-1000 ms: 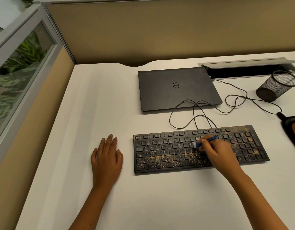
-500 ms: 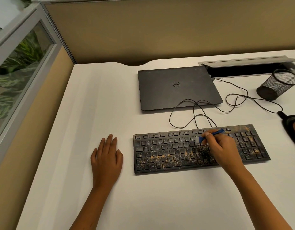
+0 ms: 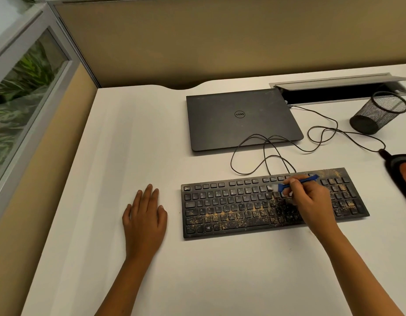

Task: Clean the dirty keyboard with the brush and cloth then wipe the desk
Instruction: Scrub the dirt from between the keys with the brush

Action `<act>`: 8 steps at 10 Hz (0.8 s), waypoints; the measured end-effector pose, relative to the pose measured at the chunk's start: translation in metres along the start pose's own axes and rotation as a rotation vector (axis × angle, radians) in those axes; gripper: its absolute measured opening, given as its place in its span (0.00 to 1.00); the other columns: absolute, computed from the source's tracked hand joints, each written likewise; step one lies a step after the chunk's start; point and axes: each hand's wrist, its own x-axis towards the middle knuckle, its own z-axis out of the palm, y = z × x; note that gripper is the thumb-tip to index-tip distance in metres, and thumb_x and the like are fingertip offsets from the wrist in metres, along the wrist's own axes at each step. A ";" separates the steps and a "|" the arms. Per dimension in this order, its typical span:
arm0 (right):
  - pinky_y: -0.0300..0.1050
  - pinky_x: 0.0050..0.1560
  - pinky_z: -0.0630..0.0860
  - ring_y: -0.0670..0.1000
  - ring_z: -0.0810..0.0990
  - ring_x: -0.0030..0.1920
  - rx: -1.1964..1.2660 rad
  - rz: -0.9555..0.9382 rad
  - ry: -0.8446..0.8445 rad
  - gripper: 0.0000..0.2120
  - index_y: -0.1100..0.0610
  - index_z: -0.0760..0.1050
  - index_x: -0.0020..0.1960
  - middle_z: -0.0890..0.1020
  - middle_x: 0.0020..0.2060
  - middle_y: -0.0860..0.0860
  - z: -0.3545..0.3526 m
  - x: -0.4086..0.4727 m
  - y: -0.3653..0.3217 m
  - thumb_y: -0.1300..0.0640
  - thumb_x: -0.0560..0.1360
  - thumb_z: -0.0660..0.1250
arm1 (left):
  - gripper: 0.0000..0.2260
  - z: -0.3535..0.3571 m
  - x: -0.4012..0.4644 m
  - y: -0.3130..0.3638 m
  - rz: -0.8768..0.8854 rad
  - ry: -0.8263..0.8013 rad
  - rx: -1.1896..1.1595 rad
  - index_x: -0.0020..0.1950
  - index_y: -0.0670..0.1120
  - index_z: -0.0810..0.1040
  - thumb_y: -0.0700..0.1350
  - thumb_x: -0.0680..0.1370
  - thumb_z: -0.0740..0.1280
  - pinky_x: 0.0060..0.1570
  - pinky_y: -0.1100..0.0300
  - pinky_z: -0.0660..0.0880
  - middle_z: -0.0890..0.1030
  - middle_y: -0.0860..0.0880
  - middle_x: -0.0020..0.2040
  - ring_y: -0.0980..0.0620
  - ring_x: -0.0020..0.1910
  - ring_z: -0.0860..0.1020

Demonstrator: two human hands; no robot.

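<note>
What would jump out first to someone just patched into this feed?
The black keyboard at the desk's near centre, speckled with yellowish grit thickest on its lower rows and far right corner. Next, the right hand over its right half, pinching a small blue brush whose bristles meet the upper key rows, while the left hand rests flat on the white desk just left of it. Behind sits a closed dark laptop.

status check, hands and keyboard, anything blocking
Right hand grips blue brush, bristles on upper key rows. Left hand flat on desk, beside keyboard. Crumbs thick on lower rows and right end. Nothing blocking.
</note>
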 end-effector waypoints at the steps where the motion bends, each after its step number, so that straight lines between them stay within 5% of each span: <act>1: 0.55 0.39 0.78 0.52 0.80 0.36 -0.095 -0.048 -0.067 0.14 0.55 0.79 0.39 0.83 0.36 0.51 -0.001 -0.001 -0.001 0.58 0.80 0.59 | 0.24 -0.001 0.000 0.000 0.003 0.001 -0.003 0.70 0.44 0.74 0.51 0.79 0.50 0.66 0.42 0.65 0.70 0.46 0.73 0.44 0.73 0.67; 2: 0.59 0.37 0.76 0.59 0.79 0.34 -0.177 -0.025 -0.187 0.14 0.56 0.79 0.39 0.82 0.32 0.55 -0.004 0.000 0.000 0.56 0.80 0.59 | 0.25 0.000 0.000 0.000 0.005 -0.002 -0.002 0.71 0.44 0.74 0.51 0.79 0.50 0.66 0.42 0.65 0.70 0.46 0.73 0.44 0.73 0.67; 8: 0.52 0.37 0.74 0.53 0.75 0.31 -0.132 0.066 -0.186 0.14 0.57 0.79 0.41 0.82 0.33 0.53 -0.001 0.006 -0.014 0.57 0.80 0.57 | 0.25 0.000 0.001 0.000 0.005 -0.007 -0.005 0.70 0.44 0.74 0.51 0.79 0.50 0.66 0.41 0.65 0.71 0.46 0.73 0.44 0.73 0.68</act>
